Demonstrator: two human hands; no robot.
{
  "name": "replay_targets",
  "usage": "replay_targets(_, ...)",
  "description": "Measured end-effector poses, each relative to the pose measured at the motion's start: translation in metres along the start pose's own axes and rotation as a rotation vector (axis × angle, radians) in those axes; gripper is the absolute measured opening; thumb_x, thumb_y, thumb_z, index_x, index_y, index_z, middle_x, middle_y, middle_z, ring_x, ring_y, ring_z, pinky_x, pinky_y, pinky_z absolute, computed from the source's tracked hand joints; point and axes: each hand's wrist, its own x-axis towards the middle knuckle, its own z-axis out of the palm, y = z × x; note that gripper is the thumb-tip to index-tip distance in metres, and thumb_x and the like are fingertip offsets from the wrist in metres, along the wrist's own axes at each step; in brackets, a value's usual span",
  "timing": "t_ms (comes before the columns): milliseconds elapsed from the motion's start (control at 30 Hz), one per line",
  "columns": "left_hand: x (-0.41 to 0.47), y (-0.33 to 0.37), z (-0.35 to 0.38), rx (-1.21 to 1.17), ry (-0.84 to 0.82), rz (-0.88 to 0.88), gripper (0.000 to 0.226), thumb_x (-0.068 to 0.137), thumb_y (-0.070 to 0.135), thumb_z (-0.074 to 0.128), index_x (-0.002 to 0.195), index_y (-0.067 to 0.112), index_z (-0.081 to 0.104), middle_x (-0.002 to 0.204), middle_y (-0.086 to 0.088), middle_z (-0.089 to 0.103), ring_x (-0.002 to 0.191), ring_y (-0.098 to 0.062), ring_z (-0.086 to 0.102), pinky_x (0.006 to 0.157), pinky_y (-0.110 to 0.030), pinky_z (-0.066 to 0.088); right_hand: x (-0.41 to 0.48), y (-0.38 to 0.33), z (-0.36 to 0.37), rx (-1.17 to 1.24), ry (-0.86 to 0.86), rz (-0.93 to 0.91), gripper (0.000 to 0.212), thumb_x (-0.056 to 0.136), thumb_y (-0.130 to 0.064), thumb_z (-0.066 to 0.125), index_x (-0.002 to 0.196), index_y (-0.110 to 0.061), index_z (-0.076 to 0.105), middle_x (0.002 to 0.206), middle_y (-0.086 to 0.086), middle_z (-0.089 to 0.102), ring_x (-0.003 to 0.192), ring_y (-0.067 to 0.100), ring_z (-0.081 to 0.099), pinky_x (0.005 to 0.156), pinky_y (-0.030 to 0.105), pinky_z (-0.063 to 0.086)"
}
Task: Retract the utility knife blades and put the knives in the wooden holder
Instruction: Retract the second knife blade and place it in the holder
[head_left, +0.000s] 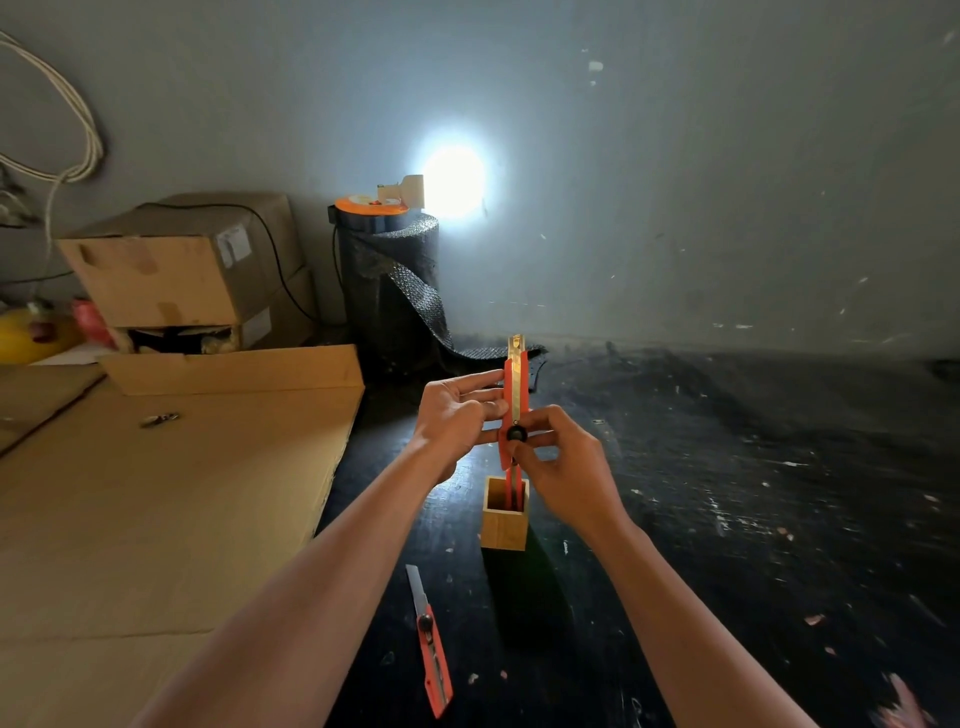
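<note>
Orange utility knife (515, 400): held upright above the wooden holder (504, 514), blade tip exposed at top; gripped by the left hand (457, 415), fingers closed on its side, and the right hand (561, 462), closed round the black slider knob. Second utility knife (431, 644): laid on the dark table (727, 519) near the holder, blade extended

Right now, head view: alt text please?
Both hands, left hand and right hand, hold an orange utility knife upright above a wooden holder, blade tip exposed. A second knife, blade out, lies on the dark table.
</note>
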Motion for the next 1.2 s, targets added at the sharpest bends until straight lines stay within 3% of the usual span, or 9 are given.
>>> replay_targets(133,0.000,-0.005,-0.005,-0.015,-0.010,-0.008,0.038,0.091,-0.012,0.066,0.122,0.009,0.073,0.077,0.014,0.080,0.068,-0.007,0.079,0.051,-0.021,0.059,0.002,0.005,0.005,-0.010,0.003,0.019,0.026,0.087,-0.031,0.074,0.106,-0.019,0.061,0.108,0.000,0.072,0.094,0.013,0.068,0.080,0.025,0.055)
replay_targets(233,0.000,-0.012,-0.009,-0.040,-0.025,-0.025,0.042,0.090,-0.013,0.065,0.123,0.011,0.073,0.086,0.006,0.082,0.077,-0.015,0.081,0.059,-0.029,0.063,0.006,0.009,0.008,-0.001,0.010,0.036,0.032,0.088,-0.038,0.072,0.112,-0.020,0.060,0.111,0.000,0.072,0.095,0.014,0.069,0.078,0.026,0.057)
replay_targets(367,-0.001,-0.028,-0.013,-0.088,-0.076,-0.063,0.042,0.091,-0.014,0.063,0.124,0.010,0.072,0.099,-0.008,0.082,0.086,-0.022,0.081,0.065,-0.035,0.065,0.019,0.011,0.009,0.066,0.056,0.044,0.043,0.095,-0.038,0.065,0.133,-0.022,0.053,0.119,0.004,0.071,0.102,0.018,0.070,0.084,0.039,0.062)
replay_targets(500,0.003,-0.050,-0.014,-0.093,-0.122,-0.103,0.043,0.091,-0.012,0.064,0.127,0.011,0.071,0.106,-0.013,0.081,0.097,-0.029,0.079,0.084,-0.049,0.064,0.034,0.019,0.013,0.142,0.035,0.077,0.047,0.094,-0.036,0.067,0.137,-0.022,0.054,0.108,-0.001,0.074,0.095,0.015,0.073,0.080,0.037,0.064)
replay_targets(667,0.014,-0.072,-0.013,-0.081,-0.083,-0.106,0.035,0.091,-0.011,0.065,0.119,0.009,0.072,0.097,-0.009,0.082,0.089,-0.022,0.080,0.072,-0.033,0.065,0.047,0.031,0.021,0.200,0.002,0.094,0.035,0.093,-0.033,0.070,0.122,-0.015,0.065,0.096,-0.001,0.075,0.081,0.012,0.076,0.072,0.035,0.065)
replay_targets(800,0.032,-0.110,-0.018,0.180,0.055,-0.065,0.026,0.089,0.001,0.073,0.114,0.010,0.075,0.103,-0.009,0.080,0.093,-0.020,0.078,0.079,-0.036,0.066,0.061,0.055,0.034,0.162,-0.003,0.118,0.022,0.092,-0.026,0.070,0.111,-0.016,0.064,0.092,0.005,0.073,0.082,0.017,0.075,0.071,0.038,0.065)
replay_targets(967,0.051,-0.155,-0.017,0.505,-0.036,-0.061,0.044,0.083,0.014,0.083,0.125,0.012,0.070,0.115,-0.005,0.074,0.104,-0.018,0.072,0.090,-0.034,0.062,0.080,0.088,0.052,-0.001,-0.035,0.132,0.015,0.093,-0.016,0.069,0.107,-0.011,0.063,0.097,0.005,0.072,0.087,0.016,0.071,0.064,0.017,0.055)
replay_targets(1067,0.062,-0.178,-0.012,0.609,-0.070,-0.091,0.057,0.081,0.013,0.084,0.133,0.012,0.063,0.126,-0.006,0.070,0.112,-0.018,0.066,0.092,-0.029,0.055,0.088,0.109,0.067,-0.062,-0.070,0.152,0.014,0.093,-0.015,0.069,0.106,-0.011,0.063,0.101,0.008,0.072,0.089,0.019,0.070,0.067,0.021,0.055)
replay_targets(1200,0.073,-0.198,-0.007,0.621,-0.092,-0.143,0.064,0.080,0.010,0.085,0.139,0.014,0.059,0.132,-0.008,0.063,0.116,-0.020,0.063,0.097,-0.033,0.053,0.092,0.133,0.086,-0.099,-0.112,0.205,0.017,0.093,-0.018,0.069,0.107,-0.011,0.063,0.102,0.009,0.072,0.090,0.022,0.070,0.071,0.031,0.060)
